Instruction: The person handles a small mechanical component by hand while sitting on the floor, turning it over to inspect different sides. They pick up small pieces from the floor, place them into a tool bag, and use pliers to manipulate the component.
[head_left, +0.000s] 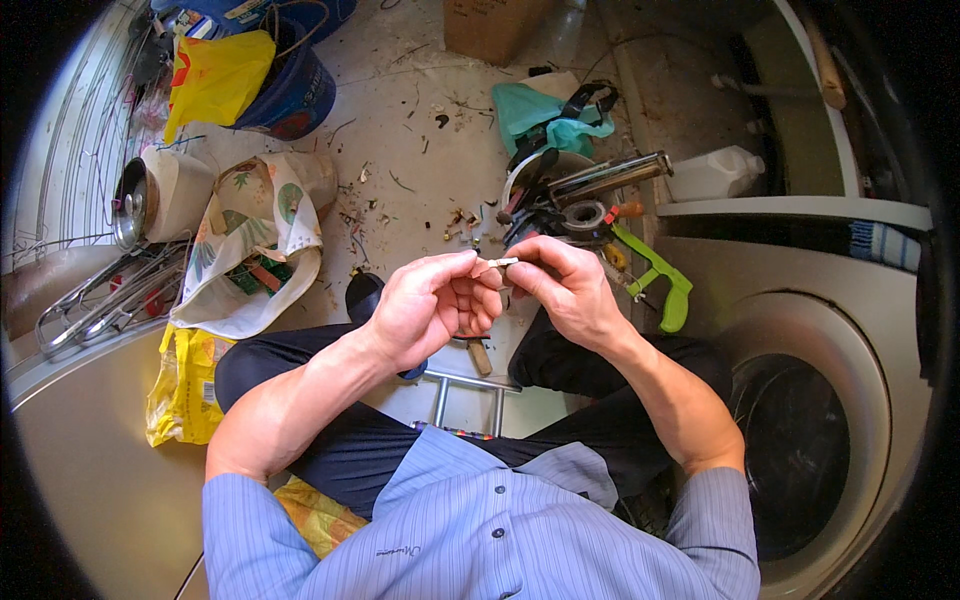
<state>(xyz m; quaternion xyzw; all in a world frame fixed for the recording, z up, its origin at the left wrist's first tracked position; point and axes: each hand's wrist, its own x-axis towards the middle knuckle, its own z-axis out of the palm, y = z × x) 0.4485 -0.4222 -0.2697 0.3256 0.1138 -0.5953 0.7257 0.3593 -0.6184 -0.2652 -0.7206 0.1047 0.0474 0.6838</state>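
Note:
Close together in front of my body, my left hand (pixel 432 305) and my right hand (pixel 572 290) meet at a small pale piece (pixel 502 262). Thumb and finger of each hand pinch one end of it. It looks short and narrow, whitish with a darker tip; its exact kind is too small to make out. The other fingers of my left hand curl loosely below it. Past my fingertips, small scraps (pixel 462 218) lie scattered on the floor. Beside my right hand is a cluster of tools with a lime-green handled tool (pixel 655 275) and a grey tape roll (pixel 584 214).
A patterned cloth bag (pixel 262 240) with green and brown bits inside stands at left. Behind it are a blue bucket (pixel 300 100) and a yellow bag (pixel 220 75). A front-loading washing machine (pixel 870 400) flanks my right. A metal frame (pixel 470 382) lies between my legs.

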